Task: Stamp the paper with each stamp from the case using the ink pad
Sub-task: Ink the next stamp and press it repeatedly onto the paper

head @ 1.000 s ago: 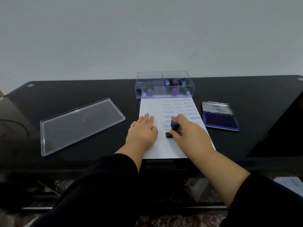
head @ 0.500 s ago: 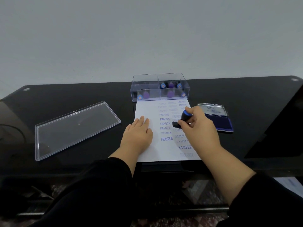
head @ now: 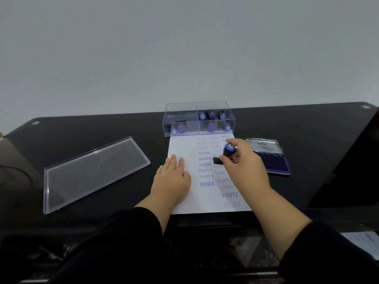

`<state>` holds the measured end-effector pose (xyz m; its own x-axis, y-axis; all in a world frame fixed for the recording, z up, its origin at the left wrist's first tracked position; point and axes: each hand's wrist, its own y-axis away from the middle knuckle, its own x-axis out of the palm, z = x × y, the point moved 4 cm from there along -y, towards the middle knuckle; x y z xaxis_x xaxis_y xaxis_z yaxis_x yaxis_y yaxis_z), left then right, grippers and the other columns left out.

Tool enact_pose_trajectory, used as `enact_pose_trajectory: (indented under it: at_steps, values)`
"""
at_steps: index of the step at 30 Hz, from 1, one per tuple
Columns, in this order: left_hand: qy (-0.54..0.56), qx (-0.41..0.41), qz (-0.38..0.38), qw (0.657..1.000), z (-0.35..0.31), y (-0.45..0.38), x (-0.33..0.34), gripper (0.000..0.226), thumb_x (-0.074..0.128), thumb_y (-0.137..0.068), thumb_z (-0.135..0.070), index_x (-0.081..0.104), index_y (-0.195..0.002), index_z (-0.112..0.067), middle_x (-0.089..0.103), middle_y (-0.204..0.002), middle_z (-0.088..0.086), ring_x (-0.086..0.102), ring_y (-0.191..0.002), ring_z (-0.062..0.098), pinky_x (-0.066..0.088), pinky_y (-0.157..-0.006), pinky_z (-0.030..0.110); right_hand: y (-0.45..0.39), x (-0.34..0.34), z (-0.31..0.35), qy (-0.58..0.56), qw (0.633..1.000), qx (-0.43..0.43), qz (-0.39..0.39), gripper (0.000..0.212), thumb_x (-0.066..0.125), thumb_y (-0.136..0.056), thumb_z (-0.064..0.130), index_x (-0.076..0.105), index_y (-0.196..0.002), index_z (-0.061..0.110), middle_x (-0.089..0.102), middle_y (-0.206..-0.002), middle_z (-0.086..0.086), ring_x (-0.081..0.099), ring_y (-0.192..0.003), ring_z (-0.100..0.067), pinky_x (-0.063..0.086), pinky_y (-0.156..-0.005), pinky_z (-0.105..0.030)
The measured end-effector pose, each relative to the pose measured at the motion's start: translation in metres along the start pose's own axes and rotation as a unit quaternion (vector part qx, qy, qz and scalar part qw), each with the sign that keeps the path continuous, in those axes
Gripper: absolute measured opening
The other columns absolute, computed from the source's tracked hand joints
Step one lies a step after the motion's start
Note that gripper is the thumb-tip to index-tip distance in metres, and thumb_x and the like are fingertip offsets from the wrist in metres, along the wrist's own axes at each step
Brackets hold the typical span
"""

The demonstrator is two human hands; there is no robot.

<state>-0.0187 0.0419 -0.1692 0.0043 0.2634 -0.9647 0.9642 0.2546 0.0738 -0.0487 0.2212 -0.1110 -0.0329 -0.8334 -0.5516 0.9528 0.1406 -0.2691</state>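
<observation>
Right hand (head: 244, 167) pinching a stamp (head: 225, 153), just over the paper (head: 184, 203), tilted. Left hand (head: 172, 177) flat, fingers straight, pressing on the paper. Blue words on the paper. Case (head: 180, 121) with more stamps at the paper's far edge. Ink pad (head: 275, 162) lying open, right of the paper. Lid (head: 92, 171) far left.

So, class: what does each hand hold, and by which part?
The right hand grips a stamp by its handle; the left hand holds nothing, resting flat on the paper.
</observation>
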Motion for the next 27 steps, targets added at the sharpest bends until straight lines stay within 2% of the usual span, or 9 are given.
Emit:
enact_pose_trajectory:
  at_steps: [5, 9, 13, 19, 23, 27]
  values:
    - [-0.016, -0.007, 0.026, 1.000, -0.002, 0.001, -0.001, 0.054, 0.014, -0.102, -0.029, -0.002, -0.152, -0.017, -0.010, -0.159, 0.004, -0.008, -0.147, 0.018, -0.007, -0.117, 0.036, -0.006, 0.003, 0.006, -0.055, 0.998, 0.014, -0.003, 0.030, 0.062, -0.088, 0.017, 0.051, -0.113, 0.029, 0.063, -0.087, 0.008, 0.063, -0.087, -0.015, 0.051, -0.073, -0.032]
    - [-0.066, -0.011, 0.049, 0.997, -0.005, 0.000, -0.005, 0.054, 0.011, -0.102, -0.030, -0.006, -0.152, -0.016, -0.012, -0.159, 0.005, -0.008, -0.147, 0.020, -0.007, -0.118, 0.038, -0.007, 0.003, 0.009, -0.080, 0.997, 0.017, -0.007, 0.029, 0.063, -0.088, 0.014, 0.047, -0.105, 0.031, 0.061, -0.088, 0.005, 0.061, -0.078, -0.014, 0.044, -0.058, -0.020]
    - [-0.078, -0.011, 0.049, 0.996, -0.005, -0.001, -0.010, 0.055, 0.014, -0.101, -0.031, 0.000, -0.153, -0.017, -0.007, -0.160, 0.003, -0.003, -0.147, 0.020, -0.007, -0.117, 0.043, -0.012, 0.005, 0.010, -0.106, 0.994, 0.039, -0.009, 0.029, 0.062, -0.088, 0.011, 0.045, -0.102, 0.031, 0.059, -0.091, 0.003, 0.057, -0.074, -0.006, 0.040, -0.053, -0.016]
    - [-0.016, -0.048, 0.006, 0.999, -0.003, -0.014, -0.025, 0.056, 0.022, -0.101, -0.030, 0.003, -0.152, -0.018, 0.003, -0.160, 0.004, 0.004, -0.147, 0.022, -0.004, -0.117, 0.044, -0.039, 0.006, 0.023, -0.105, 0.994, 0.031, -0.005, 0.025, 0.061, -0.088, 0.008, 0.045, -0.098, 0.025, 0.048, -0.083, 0.010, 0.052, -0.068, -0.008, 0.044, -0.053, -0.018]
    - [0.035, -0.060, -0.047, 0.996, -0.001, -0.041, -0.044, 0.059, 0.025, -0.101, -0.029, -0.002, -0.152, -0.016, -0.006, -0.159, 0.009, -0.004, -0.147, 0.025, -0.001, -0.118, 0.041, -0.072, 0.009, 0.037, -0.089, 0.996, 0.016, 0.007, 0.022, 0.060, -0.088, 0.006, 0.047, -0.095, 0.021, 0.044, -0.081, 0.013, 0.047, -0.065, -0.005, 0.037, -0.051, -0.013]
    - [0.055, -0.055, -0.087, 0.993, 0.005, -0.080, -0.065, 0.060, 0.026, -0.101, -0.028, -0.004, -0.152, -0.017, -0.012, -0.159, 0.010, -0.010, -0.146, 0.024, -0.002, -0.118, 0.040, -0.119, 0.023, 0.043, -0.089, 0.996, 0.024, 0.015, 0.021, 0.061, -0.085, 0.004, 0.052, -0.087, 0.023, 0.050, -0.082, 0.009, 0.047, -0.065, -0.008, 0.041, -0.054, -0.019]
